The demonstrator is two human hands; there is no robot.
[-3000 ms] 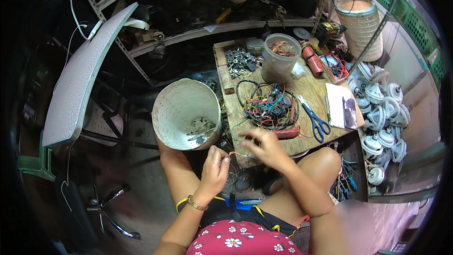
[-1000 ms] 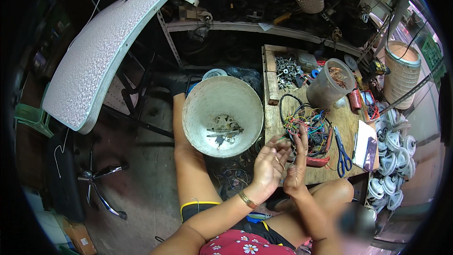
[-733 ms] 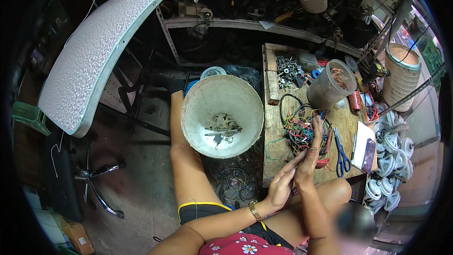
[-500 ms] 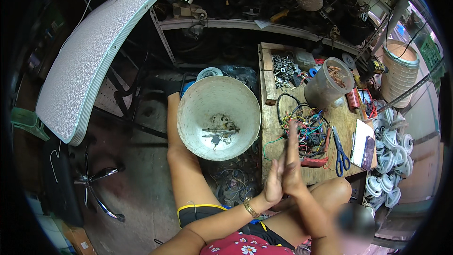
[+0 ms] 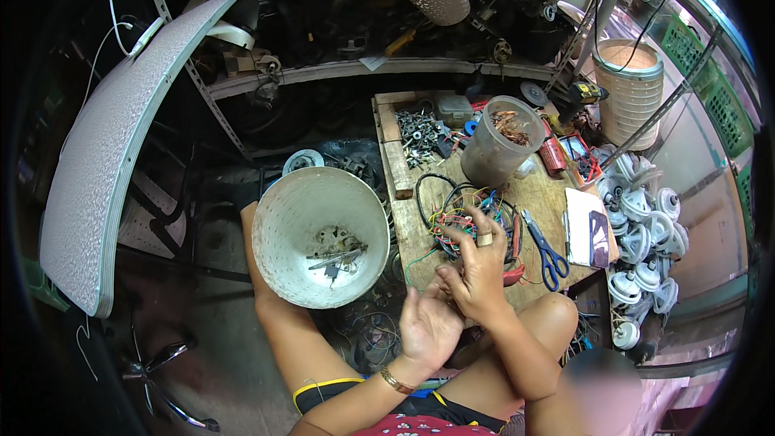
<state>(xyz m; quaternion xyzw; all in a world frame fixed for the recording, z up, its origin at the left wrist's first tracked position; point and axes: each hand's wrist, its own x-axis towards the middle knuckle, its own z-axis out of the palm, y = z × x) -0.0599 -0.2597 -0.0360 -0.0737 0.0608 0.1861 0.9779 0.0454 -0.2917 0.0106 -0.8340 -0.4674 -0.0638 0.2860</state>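
Note:
My left hand point(image 5: 433, 326), with a gold watch on its wrist, is open and turned palm up above my lap. Above and partly over it is my right hand point(image 5: 483, 273), fingers spread and slightly bent, a ring on one finger; its lower edge seems to touch the left fingers. Neither hand holds anything that I can see. Beyond the right hand lies a tangle of coloured wires point(image 5: 452, 216) on the wooden table point(image 5: 557, 203), partly hidden by its fingers. Red-handled pliers point(image 5: 513, 276) rest beside the tangle, and blue-handled scissors point(image 5: 551, 262) lie to their right.
A whitish bucket point(image 5: 274, 222) with metal scraps stands left of my hands. On the table are a clear tub point(image 5: 490, 157) of copper scraps, loose screws point(image 5: 420, 133) and a notebook point(image 5: 579, 218) with a dark phone point(image 5: 598, 240). White plastic spools point(image 5: 638, 230) pile up at right.
My hands were pressed palm to palm with straight fingers; now they have parted, the left turned palm up and the right spread above it. The whole view has shifted.

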